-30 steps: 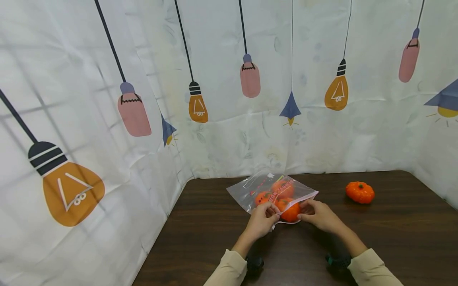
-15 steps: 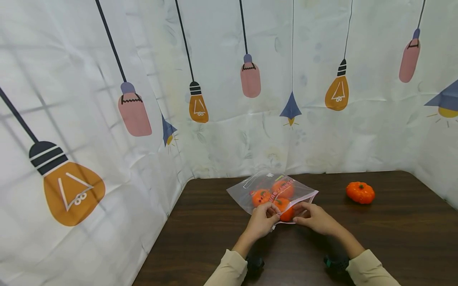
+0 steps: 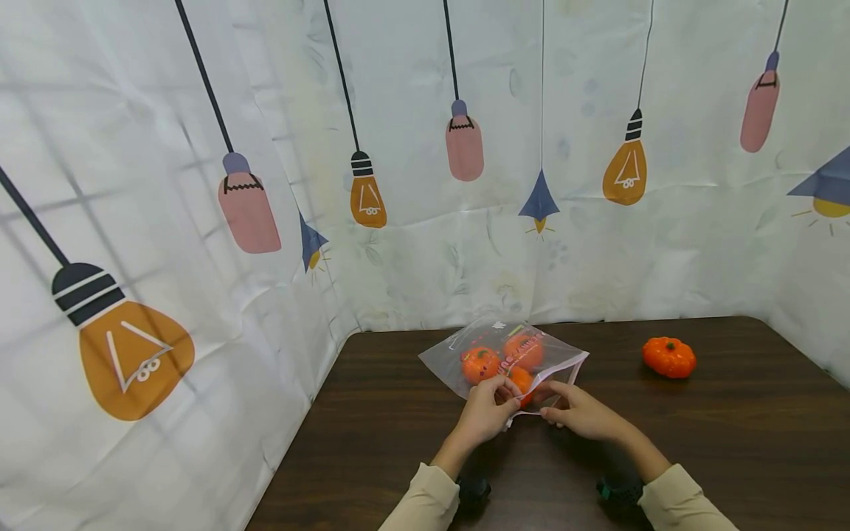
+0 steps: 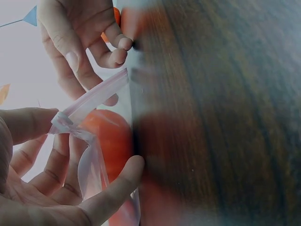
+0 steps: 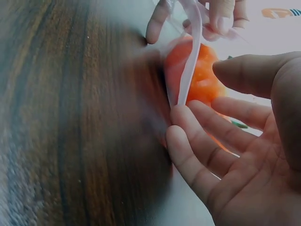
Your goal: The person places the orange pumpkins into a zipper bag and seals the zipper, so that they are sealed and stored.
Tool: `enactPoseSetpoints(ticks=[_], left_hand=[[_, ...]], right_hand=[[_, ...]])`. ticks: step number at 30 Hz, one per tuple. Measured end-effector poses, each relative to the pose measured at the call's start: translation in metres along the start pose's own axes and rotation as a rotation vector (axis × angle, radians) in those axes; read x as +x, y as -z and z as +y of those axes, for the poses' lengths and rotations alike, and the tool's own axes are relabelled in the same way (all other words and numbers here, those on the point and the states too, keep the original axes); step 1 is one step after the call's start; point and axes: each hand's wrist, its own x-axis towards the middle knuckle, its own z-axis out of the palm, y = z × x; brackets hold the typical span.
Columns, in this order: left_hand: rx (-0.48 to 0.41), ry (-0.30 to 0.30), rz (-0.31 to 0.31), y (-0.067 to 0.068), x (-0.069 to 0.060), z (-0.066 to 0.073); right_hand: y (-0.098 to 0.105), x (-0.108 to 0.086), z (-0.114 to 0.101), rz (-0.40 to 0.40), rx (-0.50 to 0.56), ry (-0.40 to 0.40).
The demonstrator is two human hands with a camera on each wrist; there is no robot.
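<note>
A clear zip bag (image 3: 443, 359) with pink print lies on the table, its mouth facing the person. Inside are an orange pumpkin with a small face (image 3: 479, 365), a round orange one behind (image 3: 523, 352), and a toy pumpkin (image 4: 113, 141) near the mouth. The left hand (image 3: 488, 409) pinches the left end of the zip edge between thumb and fingers. At the right side of the mouth is the right hand (image 3: 584, 417), fingers extended and loosely bent; some fingertips show through the plastic. In the right wrist view, its fingertips touch the bag's rim (image 5: 190, 63).
Another orange toy pumpkin (image 3: 669, 358) with a green stem rests on the dark wooden table (image 3: 744, 435), to the right of the bag. A white curtain (image 3: 425, 280) printed with lamps hangs behind the table and along its left side.
The right hand has moved left along the bag's mouth, and the front pumpkin has slid deeper into the bag. The pumpkin with the face has shifted left. The left hand keeps its place.
</note>
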Motion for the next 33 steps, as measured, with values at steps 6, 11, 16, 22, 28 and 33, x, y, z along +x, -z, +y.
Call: enactPoseSetpoints(ticks=[6,11,16,22,28,33], left_hand=[[0.006,-0.004,0.0,0.0,0.0,0.001],[0.004,-0.007,0.001,-0.001,0.0,0.001],[0.007,-0.007,0.003,-0.001,0.0,0.0],[0.003,-0.004,0.004,-0.001,0.0,-0.001],[0.004,-0.005,0.0,-0.001,0.0,-0.001],[0.008,-0.004,-0.002,-0.001,0.0,-0.001]], right_hand=[[-0.002,0.0,-0.001,-0.025,-0.011,0.009],[-0.002,0.0,0.0,-0.039,-0.002,0.017],[0.006,-0.002,0.001,-0.019,0.002,0.012],[0.02,-0.007,0.001,0.058,-0.001,0.006],[0.037,-0.013,0.003,0.092,0.021,-0.006],[0.052,-0.02,0.004,0.16,-0.008,-0.017]])
